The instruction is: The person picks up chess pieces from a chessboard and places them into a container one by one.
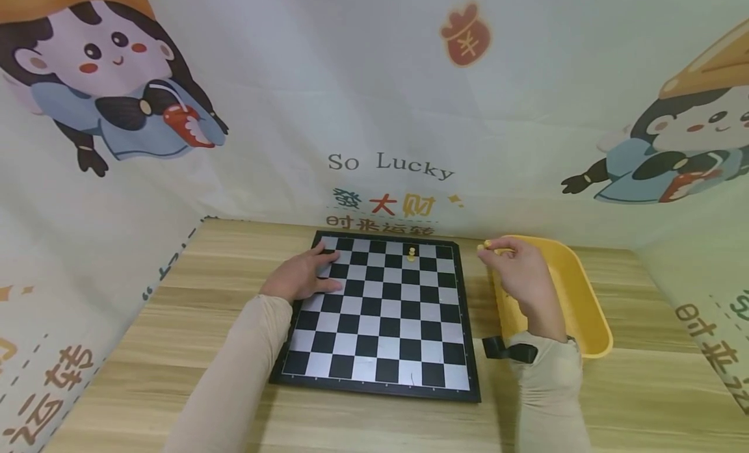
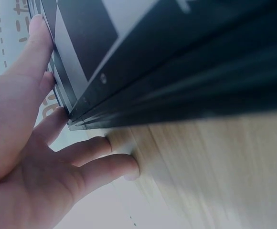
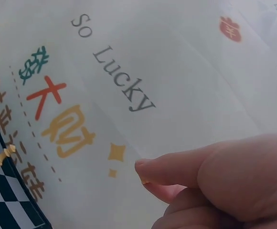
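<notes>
A black-and-white chessboard [image 1: 374, 392] lies on the wooden table. One pale yellow chess pawn [image 1: 412, 255] stands on a square near its far edge; the right wrist view catches the same pawn [image 3: 4, 156] at the left. My left hand [image 1: 298, 275] rests at the board's left edge with spread fingers, some on the squares. Seen from the left wrist, other fingers [image 2: 112, 167] extend past the board's rim. Above the yellow tray, my right hand [image 1: 521, 271] pinches a small yellow chess piece [image 1: 487, 244] between thumb and fingers, mostly hidden by the fingertips.
The yellow plastic tray [image 1: 593, 310] stands right of the board, partly covered by the right forearm; its contents are mostly hidden. A printed cloth [image 1: 386, 102] hangs behind the table and at both sides. A black strap [image 1: 509, 350] is at the right wrist.
</notes>
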`<state>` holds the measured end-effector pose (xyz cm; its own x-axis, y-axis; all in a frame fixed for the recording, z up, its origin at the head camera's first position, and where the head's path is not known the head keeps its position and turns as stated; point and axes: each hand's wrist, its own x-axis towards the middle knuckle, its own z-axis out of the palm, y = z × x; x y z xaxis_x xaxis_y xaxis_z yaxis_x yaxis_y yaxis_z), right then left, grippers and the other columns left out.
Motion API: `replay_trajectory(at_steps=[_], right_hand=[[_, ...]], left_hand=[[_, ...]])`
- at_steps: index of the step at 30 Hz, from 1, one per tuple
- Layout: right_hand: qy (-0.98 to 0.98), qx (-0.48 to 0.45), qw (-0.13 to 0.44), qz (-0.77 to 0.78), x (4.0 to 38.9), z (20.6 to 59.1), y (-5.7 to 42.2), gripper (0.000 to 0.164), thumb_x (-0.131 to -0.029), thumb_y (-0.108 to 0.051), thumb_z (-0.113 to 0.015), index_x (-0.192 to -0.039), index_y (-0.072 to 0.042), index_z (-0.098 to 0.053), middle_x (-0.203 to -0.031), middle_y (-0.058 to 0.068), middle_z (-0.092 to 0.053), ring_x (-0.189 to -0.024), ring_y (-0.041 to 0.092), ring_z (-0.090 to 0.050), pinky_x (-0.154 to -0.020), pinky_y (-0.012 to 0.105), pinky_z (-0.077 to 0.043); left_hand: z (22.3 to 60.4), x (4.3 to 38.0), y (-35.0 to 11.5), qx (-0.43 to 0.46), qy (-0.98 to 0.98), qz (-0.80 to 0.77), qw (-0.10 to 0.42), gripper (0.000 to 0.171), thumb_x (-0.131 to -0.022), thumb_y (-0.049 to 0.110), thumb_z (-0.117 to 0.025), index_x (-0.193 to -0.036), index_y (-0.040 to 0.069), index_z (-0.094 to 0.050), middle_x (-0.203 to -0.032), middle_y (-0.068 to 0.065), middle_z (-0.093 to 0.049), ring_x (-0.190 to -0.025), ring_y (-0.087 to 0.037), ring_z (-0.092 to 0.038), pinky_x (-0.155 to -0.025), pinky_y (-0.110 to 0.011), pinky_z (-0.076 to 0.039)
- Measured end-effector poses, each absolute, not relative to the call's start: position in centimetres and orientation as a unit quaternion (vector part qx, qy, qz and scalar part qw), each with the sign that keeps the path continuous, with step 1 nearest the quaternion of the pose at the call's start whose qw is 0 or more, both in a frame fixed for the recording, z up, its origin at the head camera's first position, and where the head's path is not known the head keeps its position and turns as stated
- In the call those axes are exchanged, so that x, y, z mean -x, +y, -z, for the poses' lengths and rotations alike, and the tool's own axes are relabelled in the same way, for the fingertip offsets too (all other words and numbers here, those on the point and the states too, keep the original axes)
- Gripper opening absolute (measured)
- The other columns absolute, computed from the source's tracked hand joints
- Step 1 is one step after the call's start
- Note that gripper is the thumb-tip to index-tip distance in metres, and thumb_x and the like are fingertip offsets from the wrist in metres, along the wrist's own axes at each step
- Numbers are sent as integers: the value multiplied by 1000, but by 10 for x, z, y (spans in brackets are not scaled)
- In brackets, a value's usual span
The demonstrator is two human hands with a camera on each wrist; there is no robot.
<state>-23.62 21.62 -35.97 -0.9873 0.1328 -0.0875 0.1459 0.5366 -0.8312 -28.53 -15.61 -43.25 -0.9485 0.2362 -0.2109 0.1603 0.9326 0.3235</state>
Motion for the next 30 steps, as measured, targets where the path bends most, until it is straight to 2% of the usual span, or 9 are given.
replay_trajectory(at_steps=[2,8,16,18,23,30], right_hand=[[874,-79,11,480,235,359,222,43,-99,-34,-66,-130,-5,-62,-68,-4,-43,-49,11,-40,-47,23,-38],[865,-65,16,498,234,359,240,50,-99,-34,-65,-136,-1,-57,-60,-11,-40,-47,7,-39,-46,23,-39],[845,-72,25,530,225,355,271,57,-102,-35,-61,-145,0,-45,-61,-21,-49,-43,3,-28,-45,22,-33],[840,-76,29,537,223,355,277,58,-103,-36,-60,-146,0,-44,-58,-20,-43,-44,2,-28,-46,22,-34],[834,-88,36,544,221,357,290,56,-102,-37,-62,-142,-3,-45,-54,-19,-34,-44,1,-29,-47,21,-35],[837,-100,40,537,219,361,302,43,-100,-39,-64,-129,-10,-51,-53,-20,-34,-43,1,-30,-47,21,-36]], left_hand=[[431,285,-156,-99,975,-154,125,77,-92,49,-71,-157,20,-42,-171,-13,-19,-156,-41,-27,-124,-54,-33],[429,283,-155,-96,975,-154,127,76,-92,49,-70,-157,20,-42,-171,-13,-20,-156,-41,-26,-125,-54,-32],[426,281,-154,-102,975,-152,126,76,-94,48,-69,-157,18,-42,-171,-15,-20,-155,-42,-27,-125,-55,-32],[426,281,-153,-100,975,-153,127,76,-94,48,-69,-157,19,-41,-171,-15,-19,-155,-42,-27,-125,-55,-32],[428,282,-153,-90,976,-150,132,77,-93,50,-69,-158,21,-40,-172,-13,-17,-156,-41,-25,-125,-54,-32],[429,282,-154,-91,976,-148,130,77,-93,51,-69,-158,21,-40,-172,-13,-17,-156,-41,-26,-125,-54,-32]])
